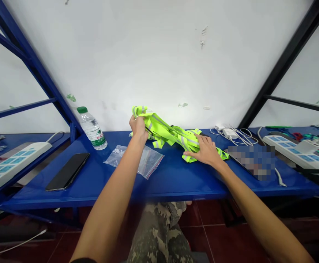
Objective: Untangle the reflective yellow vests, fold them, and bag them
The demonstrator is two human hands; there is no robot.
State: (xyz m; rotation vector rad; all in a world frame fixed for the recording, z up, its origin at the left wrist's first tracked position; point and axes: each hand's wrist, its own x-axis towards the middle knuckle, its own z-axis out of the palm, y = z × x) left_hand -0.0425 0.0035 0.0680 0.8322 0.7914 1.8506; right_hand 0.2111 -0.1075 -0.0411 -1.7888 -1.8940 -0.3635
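A tangled neon-yellow reflective vest point(165, 132), made of straps with grey stripes, lies bunched across the blue table by the wall. My left hand point(138, 128) is closed round its left end and lifts that part off the surface. On the right end of the vest rests my right hand point(205, 149), fingers apart and thumb stretched out to the left. Beneath my left forearm lies a clear zip bag point(150, 160), flat and partly covered by the arm.
A water bottle point(93, 129) with a green cap stands at the left, behind a black phone point(68, 171). At the right are a blurred-out flat device point(251, 162) and a white charger point(230, 133) with coiled cables. Power strips point(296, 151) and metal frame posts flank the table point(176, 186).
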